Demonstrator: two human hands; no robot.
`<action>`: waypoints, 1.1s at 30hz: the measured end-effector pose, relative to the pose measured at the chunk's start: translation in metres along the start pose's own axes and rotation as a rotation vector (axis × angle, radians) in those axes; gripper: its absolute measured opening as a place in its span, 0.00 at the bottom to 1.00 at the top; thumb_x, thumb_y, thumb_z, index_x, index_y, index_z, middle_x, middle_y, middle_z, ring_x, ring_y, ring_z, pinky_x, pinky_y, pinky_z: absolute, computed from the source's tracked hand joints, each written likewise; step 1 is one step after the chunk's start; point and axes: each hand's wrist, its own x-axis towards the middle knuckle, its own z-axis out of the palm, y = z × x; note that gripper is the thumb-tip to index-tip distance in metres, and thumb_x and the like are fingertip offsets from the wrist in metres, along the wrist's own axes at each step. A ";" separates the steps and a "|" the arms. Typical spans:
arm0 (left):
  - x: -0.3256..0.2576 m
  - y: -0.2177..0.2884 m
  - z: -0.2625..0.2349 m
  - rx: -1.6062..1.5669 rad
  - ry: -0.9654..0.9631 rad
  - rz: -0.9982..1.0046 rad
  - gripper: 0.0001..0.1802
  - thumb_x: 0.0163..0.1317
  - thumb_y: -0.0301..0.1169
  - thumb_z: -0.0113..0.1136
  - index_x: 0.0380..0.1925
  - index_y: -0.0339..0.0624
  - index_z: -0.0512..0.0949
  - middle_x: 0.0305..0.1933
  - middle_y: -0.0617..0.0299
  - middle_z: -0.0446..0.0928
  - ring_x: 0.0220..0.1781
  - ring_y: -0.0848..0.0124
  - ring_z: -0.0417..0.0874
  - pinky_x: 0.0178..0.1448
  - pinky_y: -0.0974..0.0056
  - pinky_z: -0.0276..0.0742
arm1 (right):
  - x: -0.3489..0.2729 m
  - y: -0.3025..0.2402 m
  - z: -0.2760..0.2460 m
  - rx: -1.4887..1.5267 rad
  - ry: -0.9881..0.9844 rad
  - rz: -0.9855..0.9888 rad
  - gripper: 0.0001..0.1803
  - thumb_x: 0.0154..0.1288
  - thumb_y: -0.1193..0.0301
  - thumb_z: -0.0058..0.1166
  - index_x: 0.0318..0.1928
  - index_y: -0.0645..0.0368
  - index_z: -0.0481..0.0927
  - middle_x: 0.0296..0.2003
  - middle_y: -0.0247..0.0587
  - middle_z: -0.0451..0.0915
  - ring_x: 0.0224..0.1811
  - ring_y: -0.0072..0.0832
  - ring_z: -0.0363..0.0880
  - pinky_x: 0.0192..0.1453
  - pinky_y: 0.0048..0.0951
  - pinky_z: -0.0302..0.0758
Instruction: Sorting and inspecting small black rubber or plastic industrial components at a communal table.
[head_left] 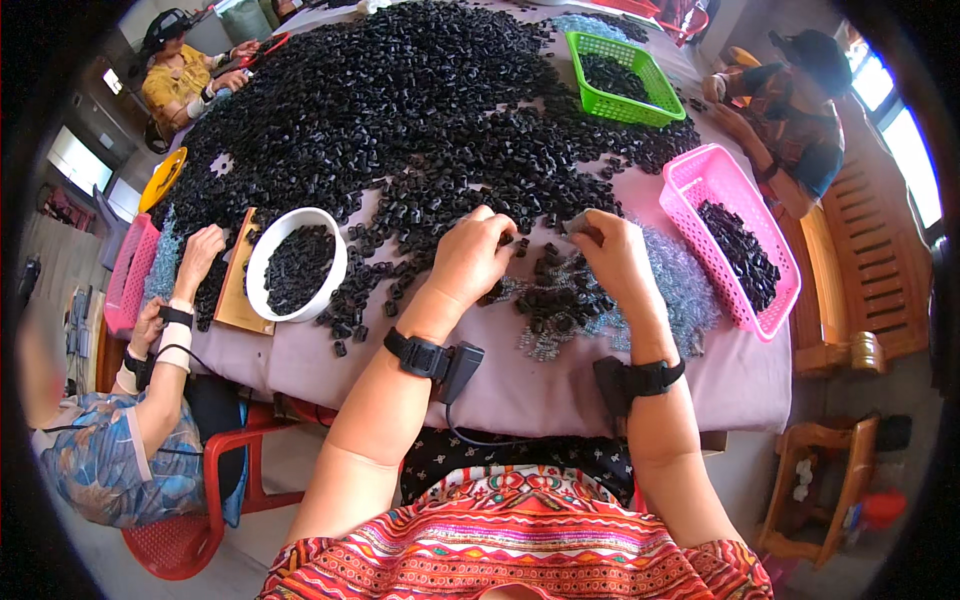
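Note:
My left hand (pixel 473 252) is closed in a pinch over the near edge of a large heap of small black plastic parts (pixel 420 100). A dark bit shows at its fingertips, apparently one black part. Just to the right, my right hand (pixel 612 255) pinches a small greyish see-through plastic piece (pixel 577 223). Below and beside that hand spreads a pile of clear bluish plastic pieces (pixel 685 285), with loose black parts mixed in along its left side. My fingers partly hide what they grip. Both wrists wear black straps with small boxes.
Right of my hands stands a pink basket (pixel 683 190) of black parts; a green basket (pixel 590 100) is farther back. At left are a white bowl (pixel 257 262) and a wooden board (pixel 232 290). Co-workers sit left, far left and right around the cloth-covered table (pixel 740 385).

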 end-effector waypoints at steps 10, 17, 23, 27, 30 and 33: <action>0.000 -0.001 0.001 0.137 0.037 -0.029 0.08 0.53 0.25 0.62 0.35 0.44 0.81 0.33 0.60 0.79 0.40 0.59 0.82 0.44 0.57 0.79 | -0.009 -0.006 0.004 -0.282 -0.126 -0.136 0.12 0.51 0.75 0.60 0.39 0.61 0.79 0.35 0.53 0.81 0.42 0.51 0.81 0.48 0.47 0.77; 0.000 -0.004 0.004 0.153 0.106 -0.040 0.08 0.56 0.24 0.56 0.36 0.42 0.80 0.36 0.56 0.80 0.39 0.55 0.83 0.43 0.54 0.79 | -0.001 0.007 0.000 -0.066 -0.179 0.009 0.11 0.51 0.78 0.58 0.37 0.63 0.78 0.30 0.54 0.81 0.38 0.53 0.81 0.43 0.45 0.77; 0.000 -0.005 0.001 0.167 0.062 -0.074 0.06 0.57 0.25 0.57 0.35 0.41 0.80 0.37 0.56 0.80 0.39 0.55 0.83 0.42 0.54 0.80 | -0.003 0.002 -0.001 -0.076 -0.123 -0.038 0.10 0.50 0.79 0.56 0.36 0.64 0.77 0.32 0.53 0.81 0.39 0.52 0.81 0.44 0.44 0.77; 0.001 -0.002 -0.001 0.148 0.042 -0.107 0.05 0.55 0.26 0.60 0.32 0.43 0.78 0.35 0.57 0.79 0.40 0.55 0.83 0.45 0.53 0.80 | -0.005 0.003 0.004 -0.248 -0.163 -0.180 0.08 0.51 0.80 0.54 0.35 0.63 0.76 0.33 0.52 0.80 0.43 0.51 0.78 0.49 0.46 0.75; 0.001 -0.004 -0.001 0.093 0.019 -0.135 0.04 0.57 0.27 0.61 0.32 0.44 0.77 0.36 0.57 0.79 0.41 0.55 0.82 0.45 0.53 0.80 | -0.006 0.003 0.004 -0.231 -0.170 -0.152 0.06 0.51 0.79 0.53 0.33 0.63 0.75 0.31 0.53 0.78 0.43 0.52 0.77 0.50 0.47 0.74; 0.000 -0.009 0.002 0.152 0.088 0.006 0.04 0.59 0.29 0.61 0.34 0.42 0.79 0.34 0.57 0.78 0.37 0.57 0.81 0.42 0.56 0.78 | -0.005 0.002 0.001 -0.215 -0.194 -0.152 0.06 0.51 0.79 0.53 0.32 0.64 0.75 0.30 0.54 0.78 0.42 0.53 0.77 0.49 0.48 0.74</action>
